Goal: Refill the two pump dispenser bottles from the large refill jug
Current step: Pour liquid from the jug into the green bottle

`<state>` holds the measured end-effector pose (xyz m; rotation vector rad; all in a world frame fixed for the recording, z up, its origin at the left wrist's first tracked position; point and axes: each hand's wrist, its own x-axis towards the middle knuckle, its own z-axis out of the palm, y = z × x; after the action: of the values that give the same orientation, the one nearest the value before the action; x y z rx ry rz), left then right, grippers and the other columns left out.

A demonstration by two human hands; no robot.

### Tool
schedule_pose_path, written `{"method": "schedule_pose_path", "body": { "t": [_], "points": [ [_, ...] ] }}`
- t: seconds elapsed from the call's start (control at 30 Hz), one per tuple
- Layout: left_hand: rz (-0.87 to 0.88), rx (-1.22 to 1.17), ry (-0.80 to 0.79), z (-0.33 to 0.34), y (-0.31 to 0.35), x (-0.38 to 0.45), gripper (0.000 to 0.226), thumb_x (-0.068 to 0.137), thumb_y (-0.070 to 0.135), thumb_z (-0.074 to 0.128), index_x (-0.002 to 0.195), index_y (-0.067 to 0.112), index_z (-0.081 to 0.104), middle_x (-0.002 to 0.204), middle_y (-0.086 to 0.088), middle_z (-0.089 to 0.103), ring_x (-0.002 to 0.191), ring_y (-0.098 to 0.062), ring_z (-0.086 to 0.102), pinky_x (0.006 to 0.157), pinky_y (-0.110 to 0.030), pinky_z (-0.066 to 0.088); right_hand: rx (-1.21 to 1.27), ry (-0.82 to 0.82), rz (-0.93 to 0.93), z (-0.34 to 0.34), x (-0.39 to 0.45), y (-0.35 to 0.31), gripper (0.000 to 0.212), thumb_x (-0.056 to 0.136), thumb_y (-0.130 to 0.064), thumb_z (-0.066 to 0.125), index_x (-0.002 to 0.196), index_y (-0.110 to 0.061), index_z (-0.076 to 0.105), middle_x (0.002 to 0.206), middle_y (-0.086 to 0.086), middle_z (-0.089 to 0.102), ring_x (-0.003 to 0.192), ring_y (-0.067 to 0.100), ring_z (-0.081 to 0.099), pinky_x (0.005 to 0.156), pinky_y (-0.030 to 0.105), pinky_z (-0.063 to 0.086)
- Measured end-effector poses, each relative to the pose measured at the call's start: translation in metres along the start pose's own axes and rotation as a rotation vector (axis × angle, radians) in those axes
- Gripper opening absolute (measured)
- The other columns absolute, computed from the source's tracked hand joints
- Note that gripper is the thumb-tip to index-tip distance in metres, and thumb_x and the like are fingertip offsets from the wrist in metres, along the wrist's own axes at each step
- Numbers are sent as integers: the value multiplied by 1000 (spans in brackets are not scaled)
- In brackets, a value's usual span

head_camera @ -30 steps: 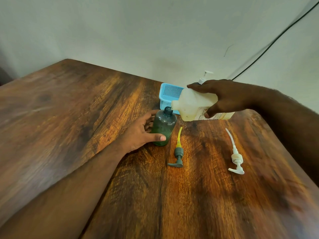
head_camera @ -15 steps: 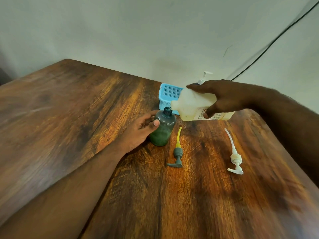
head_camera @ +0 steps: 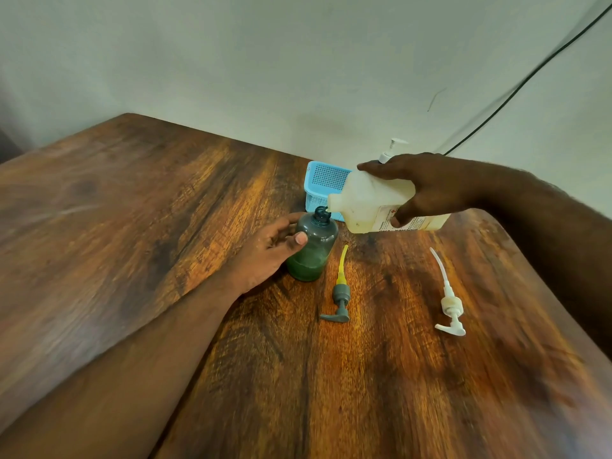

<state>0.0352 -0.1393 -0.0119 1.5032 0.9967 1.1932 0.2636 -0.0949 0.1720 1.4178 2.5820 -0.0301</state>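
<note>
Refill jug (head_camera: 374, 202) tipped near horizontal above the table (head_camera: 132, 226), spout right at the neck of the green bottle (head_camera: 313, 246). Probably heavy and sloshing, smooth plastic, likely slippery if soapy; best held round the body, near the middle. Right hand (head_camera: 427, 190) wrapped wide round jug, fingers over top, thumb below on the label. Left hand (head_camera: 271, 248) half curled round bottle's side, steadying it. Bottle light, partly filled, liable to tip.
</note>
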Motion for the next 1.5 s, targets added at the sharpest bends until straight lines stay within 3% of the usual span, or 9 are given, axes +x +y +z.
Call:
{"method": "schedule_pose_path", "body": {
  "t": [0.23, 0.47, 0.73, 1.1, 1.5],
  "points": [
    [5, 15, -3, 0, 0, 0, 44, 86, 37, 55, 130, 30, 52, 121, 19, 59, 106, 17, 55, 83, -8, 49, -4, 1, 2, 1, 0, 0, 93, 80, -32, 73, 150, -37, 12, 148, -2, 37, 129, 27, 40, 102, 45, 40],
    [2, 4, 4, 0, 1, 0, 34, 95, 22, 54, 129, 29, 51, 117, 23, 56, 100, 23, 54, 79, -4, 48, -27, 5, -8, -1, -1, -2, 92, 81, -33, 72, 150, -37, 11, 146, -1, 39, 128, 27, 41, 101, 43, 41],
    [-1, 9, -3, 0, 1, 0, 41, 87, 38, 55, 128, 35, 51, 118, 25, 56, 101, 24, 53, 82, -6, 48, -11, 7, -10, -2, -1, -2, 92, 81, -31, 73, 150, -36, 12, 145, -1, 40, 128, 28, 42, 101, 43, 42],
    [-5, 21, -10, 0, 1, 0, 37, 88, 38, 54, 124, 40, 51, 116, 29, 56, 101, 24, 53, 84, -9, 48, -26, 4, -5, -1, -1, -1, 92, 81, -32, 73, 150, -37, 12, 147, -1, 38, 129, 28, 41, 102, 44, 40],
    [8, -14, -22, -1, -3, 2, 42, 86, 38, 56, 127, 35, 52, 123, 18, 60, 113, 10, 55, 88, -15, 49, 12, 29, 7, 4, -7, -1, 92, 81, -32, 73, 150, -35, 11, 146, 0, 39, 127, 26, 42, 101, 41, 41]
  ]
}}
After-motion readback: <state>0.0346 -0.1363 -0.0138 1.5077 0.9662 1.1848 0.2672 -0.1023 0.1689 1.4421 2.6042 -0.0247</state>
